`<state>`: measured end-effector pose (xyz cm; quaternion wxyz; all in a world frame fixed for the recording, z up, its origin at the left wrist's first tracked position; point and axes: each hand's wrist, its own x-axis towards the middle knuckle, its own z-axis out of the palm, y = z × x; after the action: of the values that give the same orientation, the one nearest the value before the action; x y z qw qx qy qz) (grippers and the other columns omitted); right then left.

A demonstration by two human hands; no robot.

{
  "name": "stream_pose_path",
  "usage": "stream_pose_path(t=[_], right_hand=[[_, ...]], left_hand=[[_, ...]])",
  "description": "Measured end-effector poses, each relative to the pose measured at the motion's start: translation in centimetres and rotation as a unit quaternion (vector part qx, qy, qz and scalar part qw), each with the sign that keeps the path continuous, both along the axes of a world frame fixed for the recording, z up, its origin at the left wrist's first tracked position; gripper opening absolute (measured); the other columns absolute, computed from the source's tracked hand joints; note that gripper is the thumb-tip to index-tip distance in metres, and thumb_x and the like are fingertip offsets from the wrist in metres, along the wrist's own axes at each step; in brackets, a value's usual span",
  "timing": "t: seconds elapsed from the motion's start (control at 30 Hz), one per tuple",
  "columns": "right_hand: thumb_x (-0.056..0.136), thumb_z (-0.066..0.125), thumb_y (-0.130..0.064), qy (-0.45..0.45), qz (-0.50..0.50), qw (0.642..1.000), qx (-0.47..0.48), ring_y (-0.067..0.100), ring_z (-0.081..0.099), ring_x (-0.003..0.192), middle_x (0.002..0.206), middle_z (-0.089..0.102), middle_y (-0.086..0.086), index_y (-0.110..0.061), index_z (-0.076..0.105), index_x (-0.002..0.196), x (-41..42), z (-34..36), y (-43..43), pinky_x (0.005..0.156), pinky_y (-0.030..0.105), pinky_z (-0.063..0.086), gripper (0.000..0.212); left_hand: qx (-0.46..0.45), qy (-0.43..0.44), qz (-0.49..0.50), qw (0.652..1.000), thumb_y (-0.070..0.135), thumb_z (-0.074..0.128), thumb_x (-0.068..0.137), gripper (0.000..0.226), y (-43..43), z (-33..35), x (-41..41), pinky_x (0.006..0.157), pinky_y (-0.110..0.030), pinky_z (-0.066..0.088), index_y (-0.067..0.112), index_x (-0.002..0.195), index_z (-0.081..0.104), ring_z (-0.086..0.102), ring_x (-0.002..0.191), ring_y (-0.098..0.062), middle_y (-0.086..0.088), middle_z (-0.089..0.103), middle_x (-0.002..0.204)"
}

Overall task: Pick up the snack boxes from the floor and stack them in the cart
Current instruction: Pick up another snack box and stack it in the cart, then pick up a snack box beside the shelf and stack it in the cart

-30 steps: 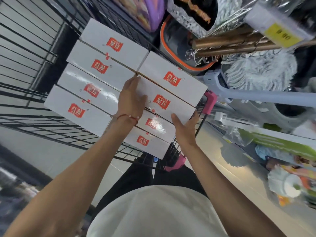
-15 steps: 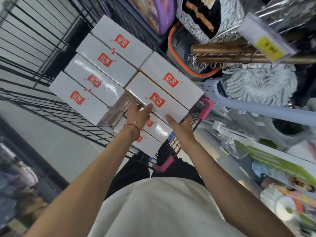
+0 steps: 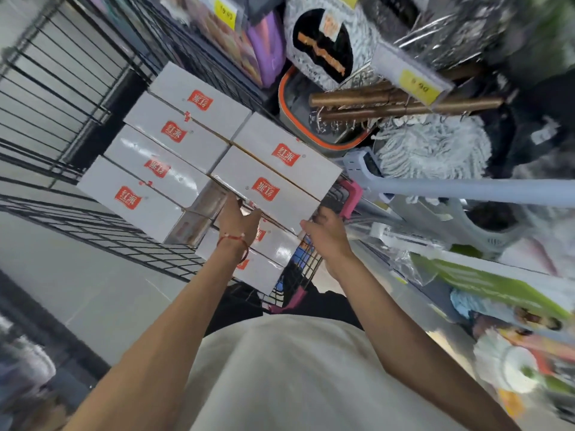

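Several white snack boxes (image 3: 174, 141) with red logos lie stacked in a black wire cart (image 3: 102, 241) with pink handle corners. Two upper boxes sit on the right of the stack, above a lower layer (image 3: 273, 247). My left hand (image 3: 238, 217), a red string on its wrist, presses straight fingers against the near side of the closer upper snack box (image 3: 280, 200). My right hand (image 3: 326, 233) is at that box's near right corner by the cart rim, with its fingers curled round the corner.
Store shelving rises to the right and ahead, holding mop heads (image 3: 435, 150), wooden handles (image 3: 404, 104), a grey bucket with an orange rim (image 3: 311, 126) and yellow price tags (image 3: 417, 85). A pale blue plastic handle (image 3: 466, 188) juts out beside the cart. Grey floor (image 3: 77, 290) lies to the left.
My left hand slid off the top of the boxes to the near side of the upper right pair. My right hand shifted to that box's corner. The boxes stay stacked.
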<state>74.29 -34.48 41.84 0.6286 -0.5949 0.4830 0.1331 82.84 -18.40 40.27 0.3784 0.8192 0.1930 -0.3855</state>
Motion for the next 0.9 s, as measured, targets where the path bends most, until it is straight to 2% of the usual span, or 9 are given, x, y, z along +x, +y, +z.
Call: stream_pose_path(t=[0.03,0.13,0.2,0.27,0.37,0.47,0.63,0.73,0.9], right_hand=[[0.095,0.066,-0.006,-0.004,-0.013,1.0,-0.009,0.01,0.069,0.105,0.126,0.072,0.001,-0.014,0.062,0.134,-0.3,0.3,0.3,0.075,0.013,0.052,0.04],[0.097,0.066,-0.007,-0.025,-0.066,0.997,-0.016,0.013,0.067,0.104,0.123,0.07,0.002,-0.015,0.064,0.124,-1.3,2.2,1.9,0.083,0.02,0.053,0.028],[0.097,0.067,-0.007,-0.041,-0.116,0.992,-0.013,0.009,0.066,0.099,0.111,0.071,-0.004,-0.023,0.063,0.107,-2.3,3.5,3.2,0.091,0.023,0.053,0.02],[0.096,0.069,-0.006,-0.061,-0.182,0.981,-0.004,0.001,0.066,0.086,0.097,0.071,-0.009,-0.029,0.063,0.094,-3.7,4.8,5.0,0.082,0.018,0.052,0.023],[0.096,0.069,-0.004,-0.094,-0.293,0.951,0.014,0.001,0.067,0.076,0.092,0.072,-0.005,-0.016,0.069,0.106,-6.3,6.2,8.0,0.07,0.015,0.054,0.015],[0.097,0.066,0.0,-0.106,-0.347,0.932,-0.001,0.005,0.07,0.075,0.089,0.074,-0.001,-0.021,0.075,0.092,-9.5,7.5,11.2,0.074,0.019,0.055,0.023],[0.102,0.06,-0.006,-0.106,-0.458,0.882,-0.009,0.021,0.068,0.099,0.111,0.072,0.01,-0.012,0.066,0.123,-15.9,8.3,14.4,0.087,0.027,0.054,0.023],[0.101,0.063,-0.011,-0.112,-0.515,0.85,-0.007,0.021,0.07,0.104,0.121,0.073,0.011,-0.014,0.067,0.125,-20.3,8.9,15.5,0.1,0.035,0.053,0.024],[0.101,0.065,-0.012,-0.131,-0.595,0.793,-0.009,0.023,0.071,0.107,0.123,0.073,0.01,-0.013,0.066,0.126,-28.6,9.0,17.5,0.099,0.035,0.053,0.025]], left_hand=[[-0.014,-0.015,-0.016,1.0,0.014,0.06,0.096,0.005,0.4,0.2,-0.1,0.085,-0.039,0.049,0.012,0.093,0.056,0.058,0.088,-0.021,-0.013,0.064,0.119],[-0.088,-0.119,-0.063,0.987,0.012,0.064,0.092,0.046,1.0,1.5,0.2,0.095,-0.033,0.045,0.017,0.135,0.051,0.055,0.117,-0.015,-0.002,0.059,0.137],[-0.109,-0.119,-0.088,0.983,0.007,0.062,0.092,0.053,1.7,2.4,-0.1,0.096,-0.033,0.045,0.02,0.142,0.047,0.055,0.12,-0.017,0.001,0.059,0.135],[-0.128,-0.107,-0.113,0.979,0.006,0.061,0.093,0.055,3.1,2.4,-0.7,0.1,-0.034,0.046,0.019,0.144,0.045,0.057,0.118,-0.018,0.001,0.057,0.129],[-0.132,-0.106,-0.18,0.969,0.007,0.061,0.096,0.051,4.5,3.1,-1.6,0.09,-0.025,0.044,0.01,0.144,0.047,0.056,0.107,-0.014,-0.005,0.06,0.129],[-0.162,-0.104,-0.227,0.955,-0.001,0.058,0.096,0.041,5.3,4.4,-2.9,0.075,-0.012,0.047,0.001,0.137,0.052,0.057,0.105,-0.019,-0.01,0.062,0.121],[-0.188,-0.087,-0.338,0.918,0.005,0.061,0.095,0.034,4.9,6.0,-6.9,0.102,-0.044,0.05,0.014,0.128,0.061,0.065,0.102,-0.022,-0.006,0.069,0.121],[-0.205,-0.085,-0.39,0.894,0.007,0.062,0.095,0.026,4.0,7.0,-10.4,0.101,-0.045,0.051,0.02,0.117,0.064,0.064,0.108,-0.021,-0.004,0.069,0.121],[-0.233,-0.063,-0.495,0.835,0.008,0.062,0.095,0.024,2.4,8.8,-19.0,0.082,-0.03,0.051,0.025,0.111,0.063,0.067,0.103,-0.022,-0.001,0.07,0.114]])
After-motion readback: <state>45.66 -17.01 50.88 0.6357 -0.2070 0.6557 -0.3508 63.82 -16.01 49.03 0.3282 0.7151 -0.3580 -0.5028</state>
